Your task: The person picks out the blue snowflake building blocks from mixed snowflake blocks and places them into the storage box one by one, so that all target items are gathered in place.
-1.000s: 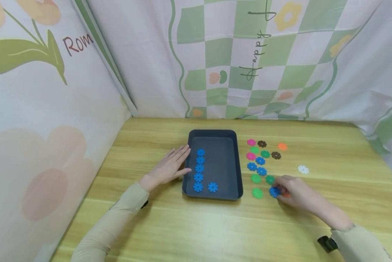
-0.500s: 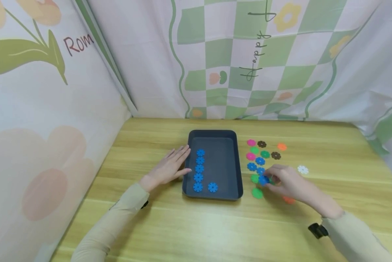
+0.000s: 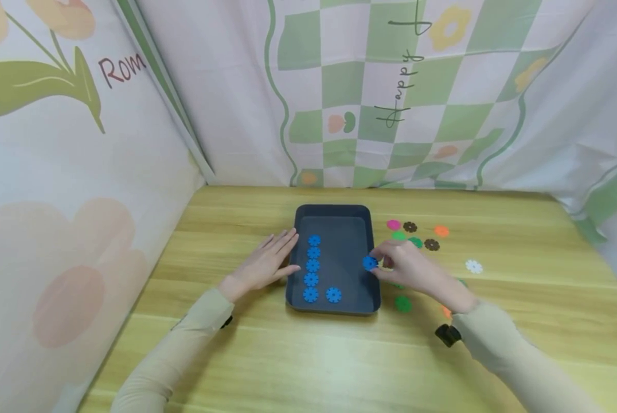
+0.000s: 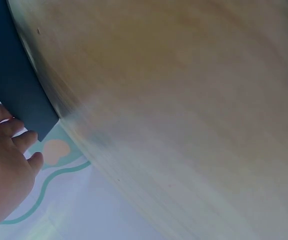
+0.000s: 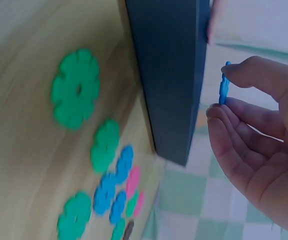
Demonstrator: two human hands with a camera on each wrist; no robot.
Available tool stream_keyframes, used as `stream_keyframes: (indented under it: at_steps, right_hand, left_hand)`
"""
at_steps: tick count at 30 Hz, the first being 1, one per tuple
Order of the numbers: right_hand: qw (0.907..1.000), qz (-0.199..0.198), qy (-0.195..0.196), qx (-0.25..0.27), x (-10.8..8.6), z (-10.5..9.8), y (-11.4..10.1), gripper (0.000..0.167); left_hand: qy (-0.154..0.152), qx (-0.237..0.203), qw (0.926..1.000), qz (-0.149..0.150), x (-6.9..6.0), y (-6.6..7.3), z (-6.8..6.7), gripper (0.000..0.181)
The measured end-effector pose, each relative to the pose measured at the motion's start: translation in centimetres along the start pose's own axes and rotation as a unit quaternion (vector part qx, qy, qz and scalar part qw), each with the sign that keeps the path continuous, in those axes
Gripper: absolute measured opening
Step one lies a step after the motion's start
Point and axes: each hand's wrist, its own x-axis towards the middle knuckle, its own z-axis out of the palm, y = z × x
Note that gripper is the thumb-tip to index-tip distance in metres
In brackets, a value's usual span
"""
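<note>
The bench [image 3: 246,355] has a yellowish wood-grain surface; directly on it stands a dark tray [image 3: 347,246], and to its right there lie notched discs [image 3: 403,304] in pink, brown, orange, green, white and blue (the blue ones [image 5: 104,192] show in the right wrist view)

A dark grey rectangular tray [image 3: 347,246] lies flat near the far edge of the table [image 3: 236,223], the left hand [image 3: 264,263] touching its left rim. Inside, five blue notched discs [image 3: 312,265] form a column along the left edge, a sixth disc [image 3: 333,295] lying by the near edge. The right hand [image 3: 410,267] pinches another blue disc [image 3: 368,263] over the tray's right edge.
</note>
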Motion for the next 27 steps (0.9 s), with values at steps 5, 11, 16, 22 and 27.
stream_keyframes:
  at_steps: [5,11,16,22,27]
  right_hand:
    - [0.9997,0.002,-0.025,-0.008,1.5,1.8,-0.9,0.021]
    - [0.9975,0.013,-0.069,-0.010,2.6,3.3,-2.0,0.021]
    - [0.9951,0.012,-0.098,-0.012,3.1,4.1,-2.7,0.020]
    - [0.9932,-0.004,-0.111,-0.036,3.4,4.8,-3.0,0.018]
    - [0.9905,-0.001,-0.127,-0.053,3.6,5.4,-3.0,0.017]
  left_hand:
    - [0.001,-0.001,1.0000,0.000,-0.1,0.0,-0.1,0.079]
    - [0.004,-0.003,1.0000,0.002,-0.1,0.1,-0.1,0.079]
    - [-0.003,0.001,1.0000,-0.003,-0.1,0.2,-0.2,0.079]
    - [-0.010,-0.011,0.9999,-0.007,0.0,0.3,-0.4,0.079]
    - [-0.008,-0.010,0.9999,-0.003,0.0,0.3,-0.5,0.079]
